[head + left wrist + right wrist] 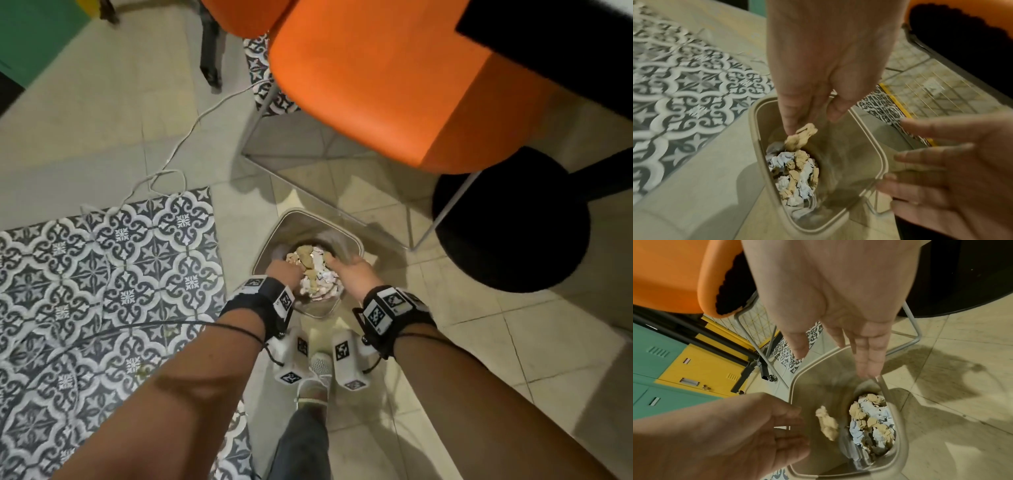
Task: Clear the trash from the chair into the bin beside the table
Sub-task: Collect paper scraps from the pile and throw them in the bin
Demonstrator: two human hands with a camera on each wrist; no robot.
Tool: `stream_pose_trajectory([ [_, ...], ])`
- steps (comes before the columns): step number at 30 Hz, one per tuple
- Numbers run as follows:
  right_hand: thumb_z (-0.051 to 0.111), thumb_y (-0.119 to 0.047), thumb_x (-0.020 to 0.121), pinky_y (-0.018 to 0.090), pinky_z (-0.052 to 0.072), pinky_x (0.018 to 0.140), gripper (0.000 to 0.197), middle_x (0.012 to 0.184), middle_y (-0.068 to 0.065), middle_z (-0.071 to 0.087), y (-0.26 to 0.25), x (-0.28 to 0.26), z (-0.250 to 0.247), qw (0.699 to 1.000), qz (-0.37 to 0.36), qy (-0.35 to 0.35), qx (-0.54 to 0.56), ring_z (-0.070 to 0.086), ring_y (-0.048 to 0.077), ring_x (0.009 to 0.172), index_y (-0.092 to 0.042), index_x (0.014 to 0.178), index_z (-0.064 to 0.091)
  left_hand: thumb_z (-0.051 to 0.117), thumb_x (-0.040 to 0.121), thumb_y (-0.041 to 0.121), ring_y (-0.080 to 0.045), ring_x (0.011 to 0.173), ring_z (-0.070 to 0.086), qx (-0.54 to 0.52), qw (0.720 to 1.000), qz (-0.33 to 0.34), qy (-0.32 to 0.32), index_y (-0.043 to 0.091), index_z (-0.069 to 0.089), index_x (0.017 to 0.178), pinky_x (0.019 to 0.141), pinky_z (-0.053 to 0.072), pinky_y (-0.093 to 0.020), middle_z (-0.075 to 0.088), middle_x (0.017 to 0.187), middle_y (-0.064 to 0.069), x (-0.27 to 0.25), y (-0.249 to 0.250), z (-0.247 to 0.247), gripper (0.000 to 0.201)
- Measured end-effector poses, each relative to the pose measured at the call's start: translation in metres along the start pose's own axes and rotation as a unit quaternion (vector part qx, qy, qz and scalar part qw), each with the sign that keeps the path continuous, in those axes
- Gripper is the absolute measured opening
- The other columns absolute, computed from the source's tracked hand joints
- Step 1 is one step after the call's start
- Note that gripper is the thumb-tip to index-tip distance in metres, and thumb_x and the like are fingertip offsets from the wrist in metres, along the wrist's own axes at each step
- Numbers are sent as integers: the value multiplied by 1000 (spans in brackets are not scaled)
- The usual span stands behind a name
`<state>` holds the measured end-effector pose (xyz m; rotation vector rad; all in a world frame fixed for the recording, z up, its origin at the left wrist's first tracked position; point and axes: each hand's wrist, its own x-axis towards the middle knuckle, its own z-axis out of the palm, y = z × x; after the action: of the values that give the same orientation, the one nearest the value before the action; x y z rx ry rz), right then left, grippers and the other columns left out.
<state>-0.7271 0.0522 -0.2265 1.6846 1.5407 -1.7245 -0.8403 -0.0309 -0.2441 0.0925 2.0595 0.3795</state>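
1. Bin (352,241): a beige, rounded-square container stands on the pale floor tiles (479,325), near the front leg of the orange chair (376,85). Its near rim is partly covered by both wrists in the head view.
2. Trash in bin (872,420): crumpled white and tan paper lies heaped at the bottom. Single pieces cannot be counted, and motion blur smears the inner walls.
3. Left hand (824,65): it is poised over the bin's mouth with fingers pointing down and loosely spread. One tan paper wad (800,136) sits just at the fingertips; whether it touches them or hangs free cannot be told. In the right wrist view the same wad (827,425) appears clear of the hand, inside the bin.
4. Right hand (838,313): it is open, fingers straight and pointing down over the far rim, holding nothing.
5. Chair seat: only its orange shell and thin metal legs are in view; the seat's upper surface is hidden, so any trash on it cannot be seen.
6. Surroundings: a patterned tile strip (102,274) with a white cable (178,144) lies to the left, a black round base (513,233) to the right, and the dark counter edge (565,51) is cut off at the top corner.
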Motion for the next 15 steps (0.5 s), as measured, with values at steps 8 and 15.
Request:
stream_pose_trajectory([
  [8, 58, -35, 91, 30, 40, 101, 56, 135, 11, 52, 41, -66, -76, 996, -61, 24, 59, 50, 26, 123, -10, 138, 41, 46, 93, 22, -37, 107, 58, 68, 987, 127, 66, -3, 63, 104, 91, 44, -38, 64, 111, -25, -67, 36, 55, 33],
  [15, 58, -18, 90, 29, 46, 91, 26, 113, 9, 67, 161, -179, -235, 964, -136, 186, 131, 61, 24, 105, -13, 115, 64, 52, 90, 12, -28, 105, 61, 127, 934, 334, -14, 8, 68, 108, 91, 47, -32, 68, 111, -12, -240, 109, 221, 24],
])
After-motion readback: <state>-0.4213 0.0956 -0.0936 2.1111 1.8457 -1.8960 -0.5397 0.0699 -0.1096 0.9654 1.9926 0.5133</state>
